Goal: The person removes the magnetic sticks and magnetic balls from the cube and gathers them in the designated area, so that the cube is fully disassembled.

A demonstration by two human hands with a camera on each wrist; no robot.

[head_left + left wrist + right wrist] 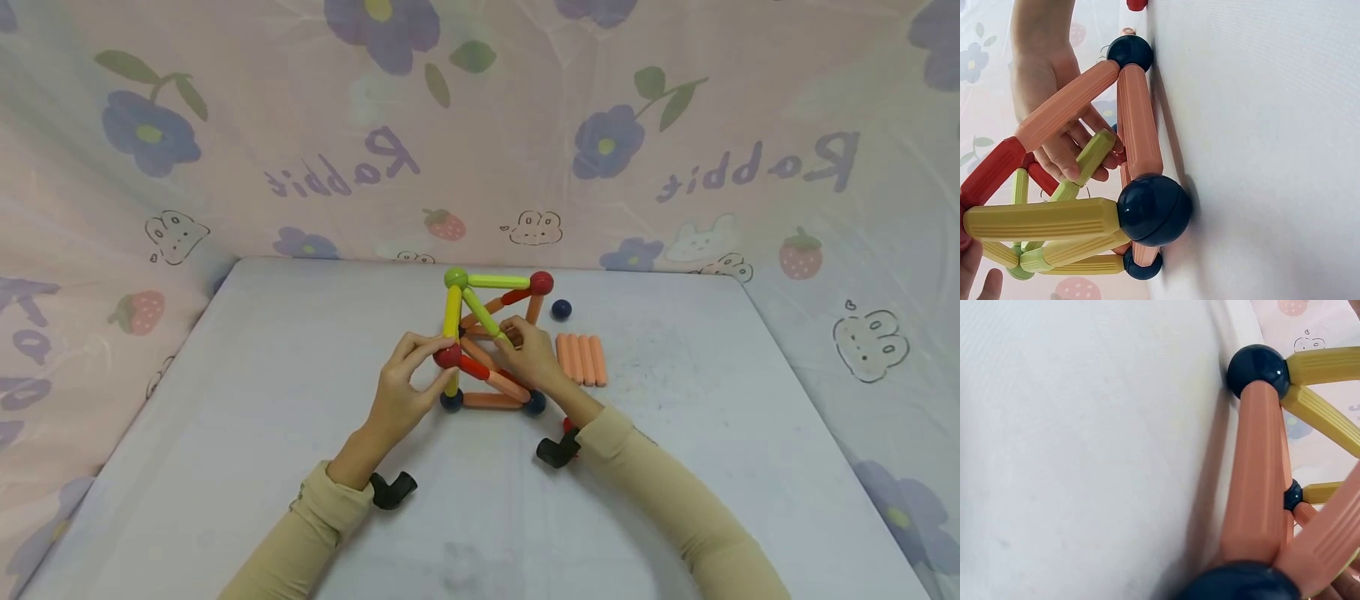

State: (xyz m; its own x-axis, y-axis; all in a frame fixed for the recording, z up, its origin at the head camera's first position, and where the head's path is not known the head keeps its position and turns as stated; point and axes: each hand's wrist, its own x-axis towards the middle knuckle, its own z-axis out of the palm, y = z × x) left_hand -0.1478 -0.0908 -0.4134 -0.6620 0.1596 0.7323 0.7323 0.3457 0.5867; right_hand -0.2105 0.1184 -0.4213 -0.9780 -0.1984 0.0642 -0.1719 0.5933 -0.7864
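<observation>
A frame of sticks and balls stands on the table between the hands. My left hand [399,392] pinches the red ball [447,355] at its front upper corner between thumb and fingers. A yellow stick [1044,217] runs from that corner down to a dark blue ball [1154,209]. My right hand [534,357] reaches into the frame and pinches the lower end of a light green stick [482,311], which slants down from the green ball [456,278]. Behind, a second red ball [542,283] tops another corner. Orange sticks [491,401] join the blue balls at the base.
Several loose orange sticks [581,360] lie side by side to the right of the frame. A loose blue ball [561,309] sits behind them. Black wrist mounts [393,490] show under the sleeves. A patterned curtain [480,133] hangs beyond the white table [315,333].
</observation>
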